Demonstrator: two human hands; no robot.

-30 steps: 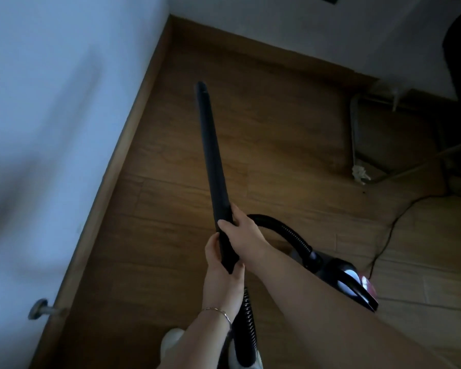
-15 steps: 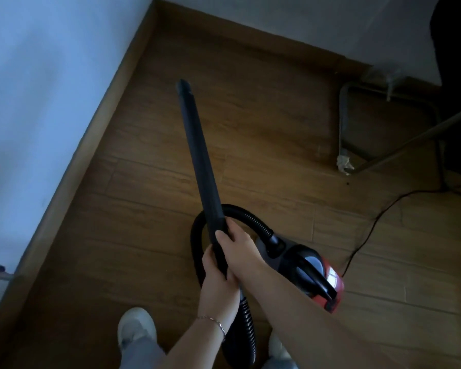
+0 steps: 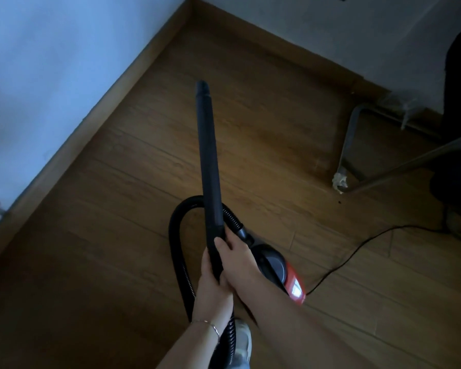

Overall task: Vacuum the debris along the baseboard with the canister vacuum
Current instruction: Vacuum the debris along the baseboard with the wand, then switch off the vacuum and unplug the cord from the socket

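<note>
The canister vacuum point(image 3: 277, 267) sits on the wooden floor point(image 3: 117, 262) near its middle, just right of the person's hands, red shell toward the right edge. Its ribbed hose point(image 3: 176, 251) loops out to the left and back under the arms. The black wand point(image 3: 209, 166) rises from the hands and points at the far corner, and its nozzle tip point(image 3: 202, 87) hangs over open boards, well apart from the baseboard point(image 3: 91, 115) along the floor's left edge.

Both hands are clamped on the wand's lower end, one just behind the other. The right hand point(image 3: 236, 255) is higher with its fingers wrapped over the tube, and the left hand point(image 3: 210, 280), bracelet at the wrist, grips below it.

The step in hand looks like bringing the nozzle to the wall line. To do it well, swing the tip left and lower it until it rides in the seam between floor and baseboard, then draw it slowly along the edge toward the corner. The light is dim, and no debris can be made out against that baseboard, so cover the whole run.

Watch the hose loop and the shoe point(image 3: 242, 339) beneath it, since a snag would jerk the tip off line. The power cord point(image 3: 357, 251) trails toward the right edge. A pale crumpled scrap point(image 3: 339, 181) lies by a metal chair frame point(image 3: 349, 139) near the far baseboard point(image 3: 277, 41).
</note>
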